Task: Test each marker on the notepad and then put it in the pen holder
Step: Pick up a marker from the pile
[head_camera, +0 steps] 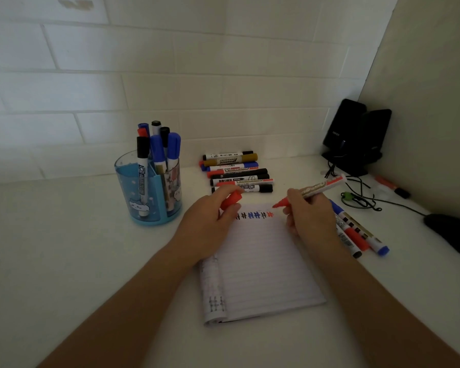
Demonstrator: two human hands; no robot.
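Gold marker (230,160) in the row behind the notepad: barrel printed "PERMANENT MARKER", upside down to the camera. Print on the other markers and the black speaker (341,126) is too small to read.

Pen holder (148,192) left of notepad (260,264); marker row (237,172) behind.

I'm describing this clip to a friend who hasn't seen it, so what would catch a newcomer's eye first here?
First, the two hands at the centre: the right hand holds an uncapped red marker with its tip just off the notepad, while the left hand holds its red cap. Next, the row of coloured hash marks along the notepad's top. Then the blue pen holder full of markers at the left.
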